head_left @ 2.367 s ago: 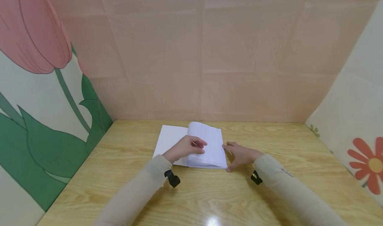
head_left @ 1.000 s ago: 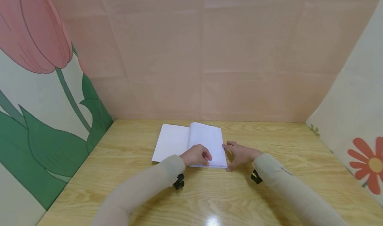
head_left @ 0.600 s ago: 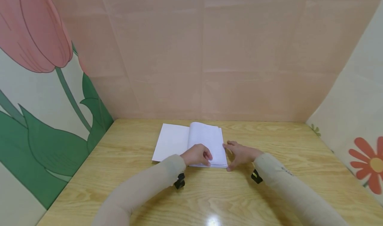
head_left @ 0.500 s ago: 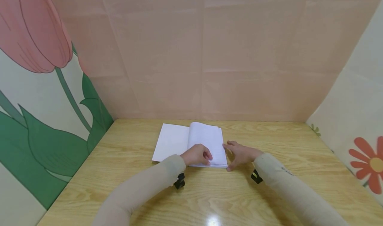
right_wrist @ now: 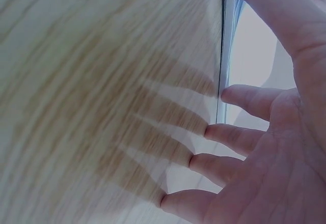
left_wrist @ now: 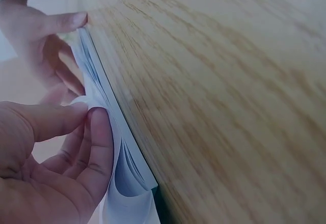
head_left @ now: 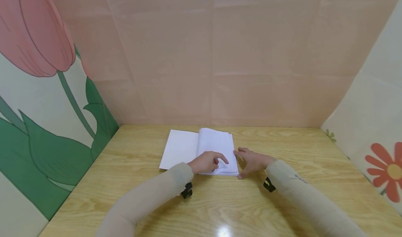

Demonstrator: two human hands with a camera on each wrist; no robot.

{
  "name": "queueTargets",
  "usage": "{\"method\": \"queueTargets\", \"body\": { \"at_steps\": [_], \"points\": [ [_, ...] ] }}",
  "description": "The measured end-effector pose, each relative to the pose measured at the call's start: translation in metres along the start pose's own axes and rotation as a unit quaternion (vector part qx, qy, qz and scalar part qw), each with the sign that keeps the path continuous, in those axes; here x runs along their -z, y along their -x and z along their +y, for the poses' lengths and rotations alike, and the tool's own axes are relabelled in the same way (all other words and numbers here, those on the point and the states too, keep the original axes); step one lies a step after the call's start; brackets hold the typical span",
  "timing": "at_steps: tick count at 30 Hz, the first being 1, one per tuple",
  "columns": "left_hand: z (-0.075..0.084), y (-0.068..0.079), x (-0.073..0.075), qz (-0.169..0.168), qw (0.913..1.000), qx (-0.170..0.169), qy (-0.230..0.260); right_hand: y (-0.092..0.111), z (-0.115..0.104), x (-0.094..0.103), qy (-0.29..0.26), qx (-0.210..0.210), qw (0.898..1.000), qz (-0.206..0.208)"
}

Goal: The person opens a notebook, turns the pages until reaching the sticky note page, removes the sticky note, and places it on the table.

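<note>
An open notebook (head_left: 213, 141) with white, faintly lined pages lies on the table, its left side (head_left: 179, 148) flat and its right stack curving up from the fold. My left hand (head_left: 205, 162) reaches over the right stack near its front edge. In the left wrist view, my left hand (left_wrist: 56, 183) pinches a page (left_wrist: 95, 101) between thumb and fingers, and that page bends upward. My right hand (head_left: 252, 160) is spread at the notebook's right edge, thumb by the near corner. In the right wrist view, the fingertips (right_wrist: 232, 94) of my right hand line up along that edge.
The wood-grain table (head_left: 176, 209) extends around the notebook. A plain pinkish backdrop (head_left: 207, 62) rises behind it. A tulip-print sheet (head_left: 41, 142) stands at the left and a flower-print sheet (head_left: 373, 118) at the right.
My left hand moved right and nearer to the notebook's front edge. Since half a second ago its index finger has stretched out and the page corner has curled up. The right hand has stayed in place.
</note>
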State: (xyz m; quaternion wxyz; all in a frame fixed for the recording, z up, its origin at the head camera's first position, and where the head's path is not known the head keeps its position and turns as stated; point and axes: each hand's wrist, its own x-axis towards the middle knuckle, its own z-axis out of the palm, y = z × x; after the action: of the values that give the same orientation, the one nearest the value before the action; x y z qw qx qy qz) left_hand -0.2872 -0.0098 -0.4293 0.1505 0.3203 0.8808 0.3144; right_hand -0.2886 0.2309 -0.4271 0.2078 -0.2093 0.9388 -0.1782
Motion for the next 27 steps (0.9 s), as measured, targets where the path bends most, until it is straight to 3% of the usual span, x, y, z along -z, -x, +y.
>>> {"method": "queueTargets", "body": {
  "at_steps": [9,19,27],
  "points": [
    [0.002,-0.001,0.000,0.007,0.9996,0.027,0.009,-0.003,0.004,-0.001,-0.003,0.003,1.000,0.001],
    [0.000,0.000,0.000,0.033,0.9988,0.021,0.028,-0.002,0.002,-0.001,0.002,0.010,1.000,-0.003],
    [0.012,0.012,0.023,0.090,0.9943,0.002,0.056,-0.003,0.002,-0.001,-0.001,0.007,1.000,0.000]
  ]
}}
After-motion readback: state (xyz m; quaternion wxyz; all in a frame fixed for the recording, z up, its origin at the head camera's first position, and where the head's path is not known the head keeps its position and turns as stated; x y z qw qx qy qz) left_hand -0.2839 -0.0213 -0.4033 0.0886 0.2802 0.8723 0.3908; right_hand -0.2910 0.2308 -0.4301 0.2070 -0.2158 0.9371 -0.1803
